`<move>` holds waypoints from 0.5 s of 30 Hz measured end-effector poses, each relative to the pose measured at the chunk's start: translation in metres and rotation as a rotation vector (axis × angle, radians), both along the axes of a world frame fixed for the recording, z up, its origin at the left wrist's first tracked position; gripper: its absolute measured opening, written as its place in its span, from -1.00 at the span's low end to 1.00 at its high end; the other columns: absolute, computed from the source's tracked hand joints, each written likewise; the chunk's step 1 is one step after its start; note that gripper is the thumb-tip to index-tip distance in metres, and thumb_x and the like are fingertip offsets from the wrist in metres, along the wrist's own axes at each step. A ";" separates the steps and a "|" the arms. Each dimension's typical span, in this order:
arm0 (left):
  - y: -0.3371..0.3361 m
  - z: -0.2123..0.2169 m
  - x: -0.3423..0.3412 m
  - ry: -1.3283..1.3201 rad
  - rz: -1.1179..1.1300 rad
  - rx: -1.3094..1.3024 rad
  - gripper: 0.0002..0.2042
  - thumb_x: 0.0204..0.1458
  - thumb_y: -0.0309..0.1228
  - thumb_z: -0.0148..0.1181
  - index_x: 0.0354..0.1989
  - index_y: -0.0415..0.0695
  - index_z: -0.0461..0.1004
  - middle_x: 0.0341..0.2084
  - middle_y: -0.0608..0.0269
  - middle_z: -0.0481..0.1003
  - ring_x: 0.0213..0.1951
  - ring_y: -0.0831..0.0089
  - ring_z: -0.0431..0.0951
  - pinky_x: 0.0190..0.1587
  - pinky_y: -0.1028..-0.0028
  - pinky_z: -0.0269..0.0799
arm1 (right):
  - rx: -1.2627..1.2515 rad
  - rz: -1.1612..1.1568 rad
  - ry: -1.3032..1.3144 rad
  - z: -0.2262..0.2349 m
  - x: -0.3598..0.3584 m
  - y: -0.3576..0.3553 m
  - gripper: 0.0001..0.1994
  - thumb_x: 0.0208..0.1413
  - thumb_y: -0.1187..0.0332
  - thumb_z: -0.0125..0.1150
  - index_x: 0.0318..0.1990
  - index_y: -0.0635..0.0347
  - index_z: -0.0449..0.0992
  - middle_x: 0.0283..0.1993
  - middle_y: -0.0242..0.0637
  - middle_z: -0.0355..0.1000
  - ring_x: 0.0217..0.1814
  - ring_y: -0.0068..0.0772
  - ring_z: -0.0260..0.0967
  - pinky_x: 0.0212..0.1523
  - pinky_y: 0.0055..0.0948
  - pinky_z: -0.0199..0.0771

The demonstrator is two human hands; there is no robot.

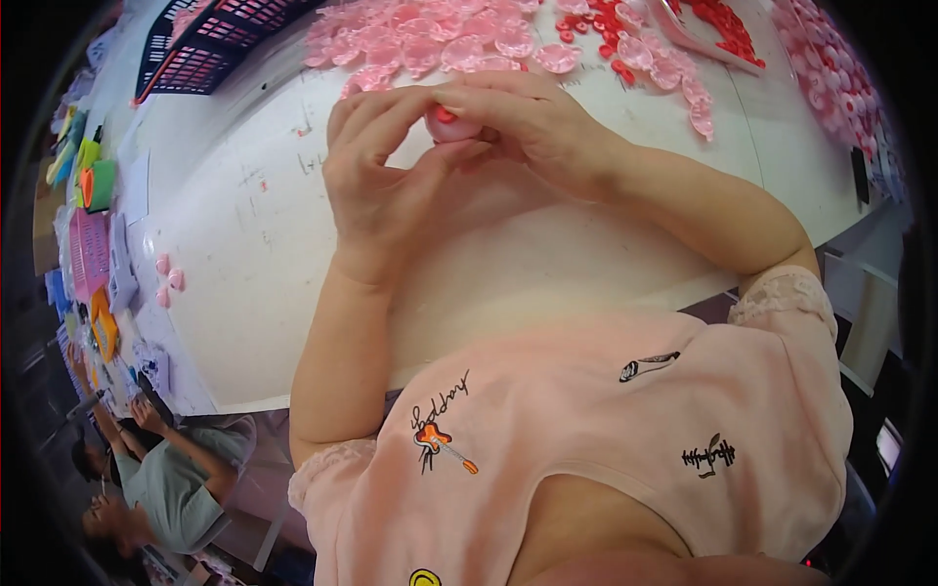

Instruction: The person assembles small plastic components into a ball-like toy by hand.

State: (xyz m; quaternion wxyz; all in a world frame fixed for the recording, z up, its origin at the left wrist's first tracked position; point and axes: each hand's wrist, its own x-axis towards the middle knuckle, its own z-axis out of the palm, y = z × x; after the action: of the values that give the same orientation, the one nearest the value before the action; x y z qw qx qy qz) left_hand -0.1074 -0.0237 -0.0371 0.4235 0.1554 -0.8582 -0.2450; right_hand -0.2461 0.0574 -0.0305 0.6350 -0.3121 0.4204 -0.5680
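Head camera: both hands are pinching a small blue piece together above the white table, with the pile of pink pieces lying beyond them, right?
Not quite: the small piece is pink with a red spot, not blue. The head view shows the left hand and right hand pinching it together above the white table, the pile of pink pieces beyond.

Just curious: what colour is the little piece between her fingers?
Pale pink piece with a red spot, head view.

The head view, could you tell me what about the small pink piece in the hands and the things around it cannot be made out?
- Small pink piece: mostly covered by the left hand and right hand; its shape is unclear.
- Pile of pink parts: cut off by the top edge.
- Red parts: too small and blurred to identify.
- Dark crate: cropped by the fisheye rim.
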 end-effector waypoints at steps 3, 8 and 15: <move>0.003 0.002 -0.001 -0.034 0.005 0.089 -0.66 -0.44 -0.53 0.36 -0.36 -0.17 0.51 -0.42 0.27 0.50 -0.32 0.37 0.42 -0.21 0.47 0.30 | 0.031 0.000 0.006 -0.003 -0.002 0.000 -0.66 0.07 0.08 0.03 -0.37 0.24 0.44 -0.47 -0.41 0.32 -0.42 -0.60 0.25 -0.34 -0.58 0.28; -0.004 -0.003 0.013 0.091 -0.045 0.909 -0.63 -0.31 -0.54 0.35 -0.22 -0.24 0.49 -0.38 0.25 0.50 -0.28 0.47 0.45 -0.16 0.52 0.33 | 0.134 0.041 0.108 0.015 -0.001 -0.003 -0.50 0.05 -0.10 -0.03 -0.35 0.25 0.45 -0.42 -0.33 0.37 -0.39 -0.55 0.29 -0.28 -0.56 0.33; -0.001 0.007 0.006 0.183 -0.199 1.135 -0.60 -0.18 -0.56 0.27 -0.09 -0.33 0.39 -0.31 0.15 0.49 -0.29 0.46 0.49 -0.12 0.52 0.35 | 0.236 0.000 0.150 0.016 -0.013 -0.002 -0.43 0.04 -0.17 -0.08 -0.18 0.24 0.41 -0.33 -0.33 0.41 -0.35 -0.56 0.35 -0.26 -0.60 0.35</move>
State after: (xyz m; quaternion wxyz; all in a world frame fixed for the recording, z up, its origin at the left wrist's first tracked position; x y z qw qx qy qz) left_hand -0.1019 -0.0248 -0.0297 0.3213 0.2550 -0.5631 -0.7174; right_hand -0.2588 0.0555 -0.0144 0.6341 -0.2770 0.5305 -0.4897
